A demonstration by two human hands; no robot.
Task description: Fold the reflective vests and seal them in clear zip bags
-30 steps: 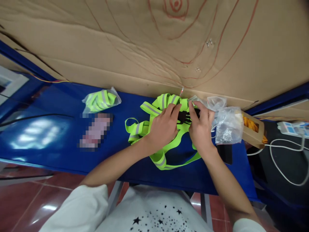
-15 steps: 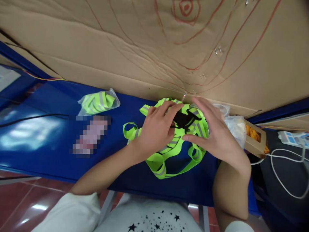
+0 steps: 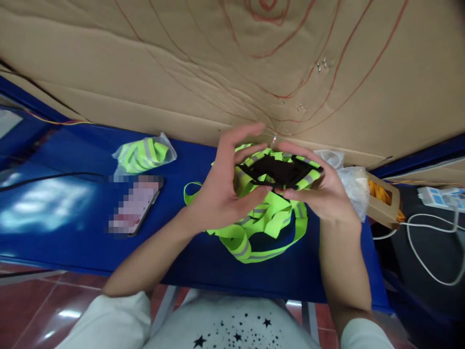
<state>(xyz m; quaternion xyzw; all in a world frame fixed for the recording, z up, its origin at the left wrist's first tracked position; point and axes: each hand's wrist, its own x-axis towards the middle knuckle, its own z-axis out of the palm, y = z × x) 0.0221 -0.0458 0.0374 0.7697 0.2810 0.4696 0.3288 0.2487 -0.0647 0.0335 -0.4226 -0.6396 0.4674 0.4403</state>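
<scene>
I'm looking in on an indoor workspace, seemingly a small workshop or packing station, though I'm not seeing enough to tell which. A blue-topped bench [image 3: 203, 266] is running along an upright cardboard sheet [image 3: 203, 82] that is bearing hand-drawn red lines [image 3: 268, 5]. A clear bag of reflective strap [image 3: 145, 155] and a windowed carton [image 3: 382, 215] are lying about, thin coloured wires [image 3: 61, 122] are trailing along the back, and red floor tiles [image 3: 32, 315] are showing below.

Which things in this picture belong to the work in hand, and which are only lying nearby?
In use:
black piece, held in the right hand, left hand alongside
neon straps

Apparently lying about:
bagged neon bundle
phone
plastic bag
cardboard box
</scene>
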